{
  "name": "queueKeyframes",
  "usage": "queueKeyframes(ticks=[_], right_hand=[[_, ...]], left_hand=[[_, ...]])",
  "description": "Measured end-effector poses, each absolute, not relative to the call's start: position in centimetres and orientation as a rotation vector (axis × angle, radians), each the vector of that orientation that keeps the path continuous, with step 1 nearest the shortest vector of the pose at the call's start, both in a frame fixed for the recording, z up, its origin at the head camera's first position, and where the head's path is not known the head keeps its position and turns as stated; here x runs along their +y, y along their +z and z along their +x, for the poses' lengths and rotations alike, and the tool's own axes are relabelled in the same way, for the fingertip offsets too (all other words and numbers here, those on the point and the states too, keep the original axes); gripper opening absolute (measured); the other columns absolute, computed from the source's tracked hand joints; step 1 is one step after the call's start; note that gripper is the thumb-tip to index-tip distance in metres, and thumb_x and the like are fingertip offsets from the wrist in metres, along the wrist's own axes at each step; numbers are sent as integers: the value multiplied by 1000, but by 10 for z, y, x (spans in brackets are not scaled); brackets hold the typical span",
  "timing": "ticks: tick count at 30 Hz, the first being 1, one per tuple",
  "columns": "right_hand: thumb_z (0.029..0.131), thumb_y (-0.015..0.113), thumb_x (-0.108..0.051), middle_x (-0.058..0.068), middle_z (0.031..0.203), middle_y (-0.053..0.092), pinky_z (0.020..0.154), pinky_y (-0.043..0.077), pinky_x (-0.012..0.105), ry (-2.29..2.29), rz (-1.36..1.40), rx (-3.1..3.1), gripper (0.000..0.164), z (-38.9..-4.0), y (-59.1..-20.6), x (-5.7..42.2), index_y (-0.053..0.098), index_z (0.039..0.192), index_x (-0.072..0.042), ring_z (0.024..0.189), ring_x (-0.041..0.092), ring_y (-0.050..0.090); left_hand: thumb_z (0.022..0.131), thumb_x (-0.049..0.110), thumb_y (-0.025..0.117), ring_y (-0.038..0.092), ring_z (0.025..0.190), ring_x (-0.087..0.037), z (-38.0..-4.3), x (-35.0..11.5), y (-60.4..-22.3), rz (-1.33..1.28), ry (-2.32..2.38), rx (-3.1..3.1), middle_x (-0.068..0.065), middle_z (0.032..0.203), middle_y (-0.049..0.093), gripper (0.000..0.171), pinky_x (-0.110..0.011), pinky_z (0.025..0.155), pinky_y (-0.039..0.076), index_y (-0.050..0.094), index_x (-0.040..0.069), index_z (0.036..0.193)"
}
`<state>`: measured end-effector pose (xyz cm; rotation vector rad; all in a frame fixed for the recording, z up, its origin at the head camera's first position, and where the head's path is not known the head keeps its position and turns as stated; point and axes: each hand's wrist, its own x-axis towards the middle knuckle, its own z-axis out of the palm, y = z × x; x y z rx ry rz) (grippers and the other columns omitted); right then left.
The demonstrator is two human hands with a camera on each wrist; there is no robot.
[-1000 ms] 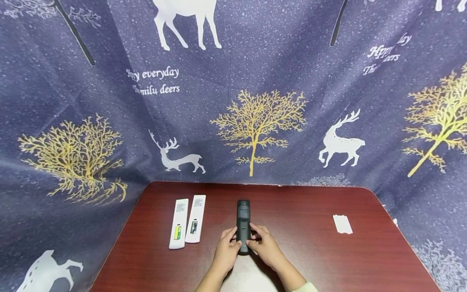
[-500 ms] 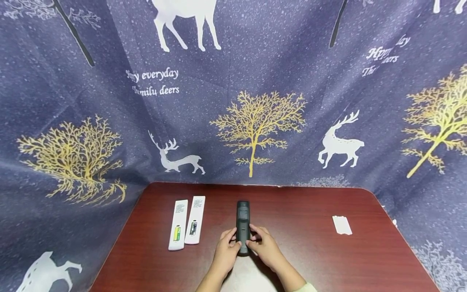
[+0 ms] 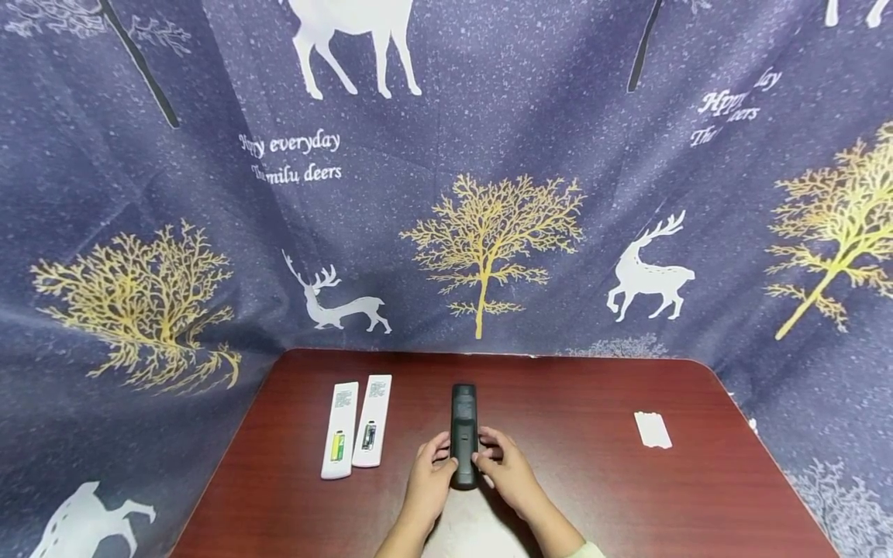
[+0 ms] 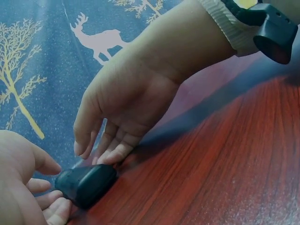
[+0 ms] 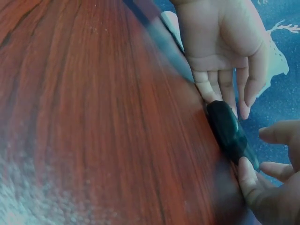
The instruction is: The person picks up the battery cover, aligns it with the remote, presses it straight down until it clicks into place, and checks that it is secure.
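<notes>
A black remote control (image 3: 463,438) lies lengthwise on the table, its back facing up. Along its left side is my left hand (image 3: 427,480), fingers relaxed, fingertips and thumb right at the edge. My right hand (image 3: 512,477) flanks the other side, its thumb tip by the remote's edge. In the left wrist view, the right hand's (image 4: 126,96) fingers hang fairly straight beside the remote's rounded end (image 4: 89,185), thumb apart from it. The right wrist view has the left hand's (image 5: 220,42) fingers reaching down to the remote (image 5: 227,129) likewise.
Two white remotes lie back up at the left; the outer remote (image 3: 340,418) shows yellow-green batteries, the inner remote (image 3: 375,403) dark ones. A small white notched piece (image 3: 653,430) lies at the right. A patterned cloth (image 3: 446,256) hangs behind the table (image 3: 572,411).
Both thumbs have drawn back from the top of the black remote to its edges, and the fingers have loosened outward slightly. The remote stays in place on the table.
</notes>
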<state>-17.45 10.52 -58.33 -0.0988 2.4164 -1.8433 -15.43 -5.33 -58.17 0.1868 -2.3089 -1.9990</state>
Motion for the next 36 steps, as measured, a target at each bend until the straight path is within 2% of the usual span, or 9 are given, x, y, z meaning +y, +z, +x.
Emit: queueKeyframes(ticks=[8, 15, 23, 31, 36], right_hand=[[93, 67, -6, 24, 126, 61, 74, 54, 21, -1854, -85, 2440, 43, -174, -580, 104, 55, 133, 5, 99, 19, 61], [93, 69, -17, 17, 122, 64, 76, 54, 21, -1806, -115, 2482, 38, -173, -573, 108, 62, 128, -2, 97, 13, 62], [94, 68, -14, 16, 116, 65, 76, 55, 21, -1869, -157, 2490, 30, -170, -570, 111, 67, 122, -3, 95, 12, 65], [93, 69, -12, 17, 115, 65, 76, 54, 20, -1912, -128, 2459, 30, -171, -567, 116, 67, 121, -2, 99, 19, 67], [93, 69, -10, 18, 116, 65, 77, 54, 20, -1926, -95, 2456, 32, -173, -565, 120, 66, 124, 0, 98, 19, 68]], left_hand=[[87, -1, 63, 57, 114, -31, -153, -55, -577, 206, -2063, -2271, -20, 125, 58, 46, -22, 88, 48, 59, -3, 133], [89, -1, 63, 55, 116, -28, -151, -59, -569, 163, -2102, -2224, -17, 127, 58, 44, -20, 88, 48, 59, -1, 133], [92, 2, 63, 56, 120, -30, -151, -62, -562, 187, -2034, -2246, -13, 128, 59, 39, -23, 88, 48, 63, 2, 131], [93, 3, 63, 58, 118, -34, -152, -66, -561, 184, -2038, -2217, -16, 131, 59, 41, -22, 81, 50, 62, 2, 133], [94, 5, 63, 60, 117, -35, -152, -68, -558, 193, -2036, -2207, -17, 132, 59, 40, -23, 82, 50, 61, 3, 134]])
